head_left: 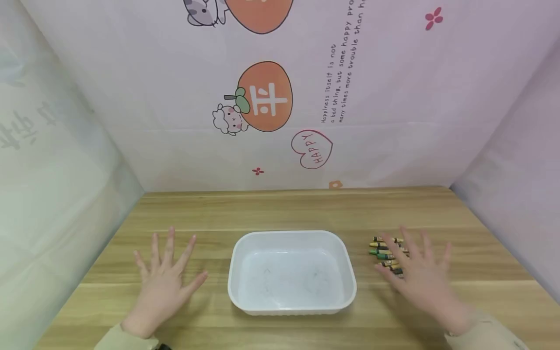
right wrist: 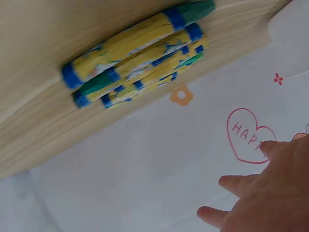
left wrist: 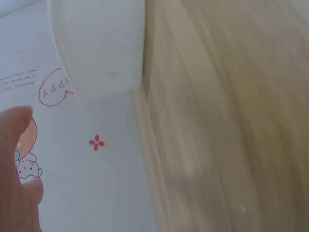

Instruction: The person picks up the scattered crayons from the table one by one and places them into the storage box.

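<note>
In the head view my left hand (head_left: 163, 287) is spread with straight fingers over the wooden table, left of a white plastic tub (head_left: 234, 272). It holds nothing. My right hand (head_left: 422, 279), slightly blurred, is also spread wide, right of the tub and partly in front of several crayons (head_left: 385, 251). These lie in a loose row; the hand covers some of them. The right wrist view gives a close look at the crayons (right wrist: 130, 48), with yellow wrappers, blue bands and green tips. Fingers of the right hand (right wrist: 270, 193) show apart from them.
The wooden table (head_left: 288, 209) meets a white printed cloth (head_left: 175, 97) at the back, with cloth sides at left (head_left: 52, 146) and right (head_left: 520, 170). The tub's raised rim stands between the hands.
</note>
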Motion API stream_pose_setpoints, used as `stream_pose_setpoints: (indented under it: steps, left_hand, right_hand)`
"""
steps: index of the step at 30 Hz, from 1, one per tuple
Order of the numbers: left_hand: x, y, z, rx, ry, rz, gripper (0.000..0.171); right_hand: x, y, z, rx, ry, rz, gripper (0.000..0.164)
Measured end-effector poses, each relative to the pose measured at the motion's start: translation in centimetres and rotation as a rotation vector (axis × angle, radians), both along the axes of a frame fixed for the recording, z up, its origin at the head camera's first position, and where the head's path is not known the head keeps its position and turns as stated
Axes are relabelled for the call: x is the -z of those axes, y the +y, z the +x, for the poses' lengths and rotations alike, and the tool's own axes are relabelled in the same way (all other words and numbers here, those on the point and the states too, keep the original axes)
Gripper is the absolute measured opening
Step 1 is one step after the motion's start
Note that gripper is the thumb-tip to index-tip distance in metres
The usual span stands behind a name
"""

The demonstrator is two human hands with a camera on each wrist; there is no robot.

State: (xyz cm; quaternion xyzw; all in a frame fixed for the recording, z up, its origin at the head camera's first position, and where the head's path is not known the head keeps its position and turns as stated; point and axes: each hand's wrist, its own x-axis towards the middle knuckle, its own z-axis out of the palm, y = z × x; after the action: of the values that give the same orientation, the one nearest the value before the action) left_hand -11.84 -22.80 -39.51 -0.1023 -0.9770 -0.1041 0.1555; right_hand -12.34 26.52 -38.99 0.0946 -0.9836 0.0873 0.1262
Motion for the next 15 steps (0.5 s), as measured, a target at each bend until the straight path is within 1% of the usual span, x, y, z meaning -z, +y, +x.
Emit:
stream_pose_setpoints:
  steps: [2, 3, 6, 9, 11, 13, 15]
  left_hand:
    - [-0.2, 0.3, 0.1, 0.016, -0.044, 0.068, 0.084]
    - [-0.3, 0.5, 0.1, 0.025, -0.081, 0.116, 0.087]
    - [-0.9, 1.1, -0.1, 0.065, -0.202, 0.3, 0.095]
    - [-1.4, 1.9, -0.7, 0.121, -0.323, 0.498, 0.103]
    - [-1.3, 2.4, -1.3, 0.169, -0.389, 0.619, 0.108]
    - [-1.1, 2.8, -1.7, 0.204, -0.458, 0.732, 0.11]
    - [-0.6, 3.3, -2.1, 0.235, -0.523, 0.818, 0.111]
  right_hand:
    - [0.2, 1.0, -0.1, -0.015, -0.004, 0.008, 0.074]
    - [0.3, 1.5, -0.1, -0.029, -0.003, 0.008, 0.074]
    - [0.5, 3.1, -0.1, -0.096, -0.002, -0.012, 0.074]
    - [0.8, 4.5, 0.0, -0.18, 0.006, -0.044, 0.074]
    - [1.3, 5.3, 0.0, -0.244, 0.021, -0.058, 0.072]
    - [1.9, 6.1, -0.3, -0.304, 0.063, -0.056, 0.07]
    - [2.5, 6.8, -0.5, -0.366, 0.114, -0.039, 0.068]
